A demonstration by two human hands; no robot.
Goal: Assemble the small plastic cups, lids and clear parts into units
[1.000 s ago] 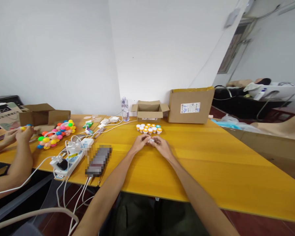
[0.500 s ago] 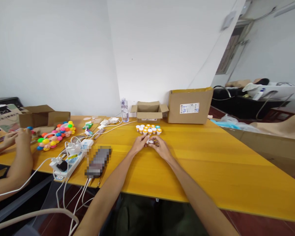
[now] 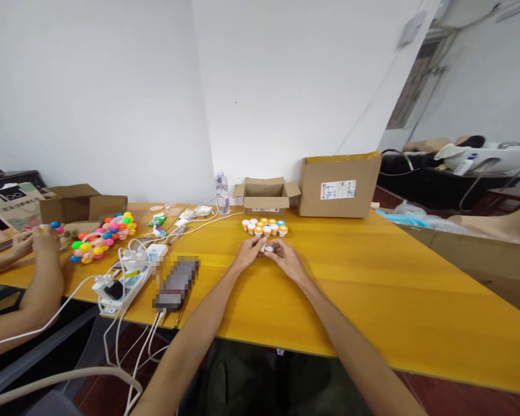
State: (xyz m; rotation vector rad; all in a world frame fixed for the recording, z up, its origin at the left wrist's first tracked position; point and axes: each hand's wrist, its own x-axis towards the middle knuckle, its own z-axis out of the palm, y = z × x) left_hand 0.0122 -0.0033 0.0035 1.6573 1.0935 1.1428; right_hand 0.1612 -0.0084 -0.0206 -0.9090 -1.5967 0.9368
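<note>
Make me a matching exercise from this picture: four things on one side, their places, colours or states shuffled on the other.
Things:
1. small white piece
2. power strip
3. smaller carton
4. string of balls

Descriptions:
A. multicoloured
B. between the bottle and the larger carton
C. held by the left hand and the right hand
D. white, with plugs in it

Pairs: 1-C, 2-D, 3-B, 4-A
</note>
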